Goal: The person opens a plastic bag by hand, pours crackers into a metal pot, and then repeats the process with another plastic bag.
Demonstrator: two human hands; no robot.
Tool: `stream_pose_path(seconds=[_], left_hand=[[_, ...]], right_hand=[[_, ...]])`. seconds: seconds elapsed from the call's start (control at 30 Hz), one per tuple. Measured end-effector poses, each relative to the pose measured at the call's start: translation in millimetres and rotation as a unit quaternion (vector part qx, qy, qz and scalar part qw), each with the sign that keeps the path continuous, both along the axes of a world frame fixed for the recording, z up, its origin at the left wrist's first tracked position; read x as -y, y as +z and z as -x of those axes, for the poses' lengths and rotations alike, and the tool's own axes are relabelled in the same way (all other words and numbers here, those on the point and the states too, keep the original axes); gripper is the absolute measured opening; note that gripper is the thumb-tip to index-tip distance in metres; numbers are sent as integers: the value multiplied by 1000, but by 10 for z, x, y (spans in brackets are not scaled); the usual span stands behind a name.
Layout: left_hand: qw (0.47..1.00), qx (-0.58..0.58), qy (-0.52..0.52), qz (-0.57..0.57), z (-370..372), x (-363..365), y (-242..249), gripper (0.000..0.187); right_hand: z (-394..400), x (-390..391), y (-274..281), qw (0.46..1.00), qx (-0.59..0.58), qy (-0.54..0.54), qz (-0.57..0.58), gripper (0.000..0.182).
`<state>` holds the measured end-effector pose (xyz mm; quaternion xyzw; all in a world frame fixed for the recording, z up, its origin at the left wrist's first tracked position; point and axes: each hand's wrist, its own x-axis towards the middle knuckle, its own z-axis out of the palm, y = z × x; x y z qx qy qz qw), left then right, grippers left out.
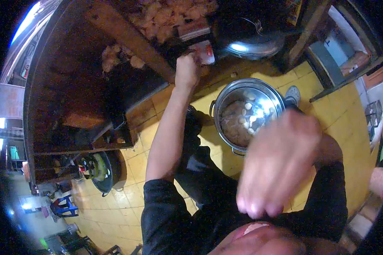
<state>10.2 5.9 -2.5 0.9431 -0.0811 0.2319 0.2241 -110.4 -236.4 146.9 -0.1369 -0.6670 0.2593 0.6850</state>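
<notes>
My left hand (187,70) is stretched out to the wooden shelving, its fingers closed beside a white packet with red marks (205,53). Whether the packet is in its grip is unclear. Blurred by motion, my right hand (281,163) is raised close to the camera, in front of my mouth and chin. Its fingers are bent and pressed together, and what they may hold is hidden. A large shiny metal pot (234,100) stands on the floor behind it, with pale round pieces in liquid (236,121).
Brown lumpy pieces (161,19) lie on the dark wooden shelving (123,32). A lidded metal pan (257,46) sits at its right. On the yellow tiled floor (132,170), a dark basin (110,168) stands at the left. A shoe (292,93) shows beside the pot.
</notes>
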Motion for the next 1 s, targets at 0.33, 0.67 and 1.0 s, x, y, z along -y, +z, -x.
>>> stream_pose_path(seconds=[0.33,0.67,1.0], left_hand=[[993,45,-108,8,255,234,251,26],[996,48,-69,19,182,226,122,8],[997,60,-37,-41,164,307,67,24]], right_hand=[[-1253,-389,-1339,572,256,-736,256,14],[-1451,-532,-1450,530,255,-739,329,13],[-1589,-470,-1447,595,154,-731,297,10]])
